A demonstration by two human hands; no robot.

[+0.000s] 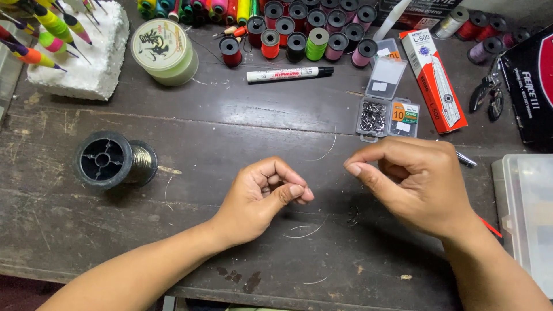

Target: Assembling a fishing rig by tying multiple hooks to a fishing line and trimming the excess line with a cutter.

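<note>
My left hand [262,196] hovers over the dark wooden table [230,115] with thumb and forefinger pinched together, apparently on a very thin line that is too fine to see clearly. My right hand [409,184] is curled a little to its right, fingertips also pinched, and the two hands are a short gap apart. Loose bits of clear fishing line [305,233] lie on the table below and between the hands. A small open plastic box of hooks [374,115] sits just beyond my right hand.
A black spool of wire [109,160] lies at left. A white foam block [95,57] holds colourful floats. Several thread spools [299,34], a pale green line reel [164,50], a marker [288,74], a red-white carton [435,80], pliers [488,92] and a clear container [527,213] ring the work area.
</note>
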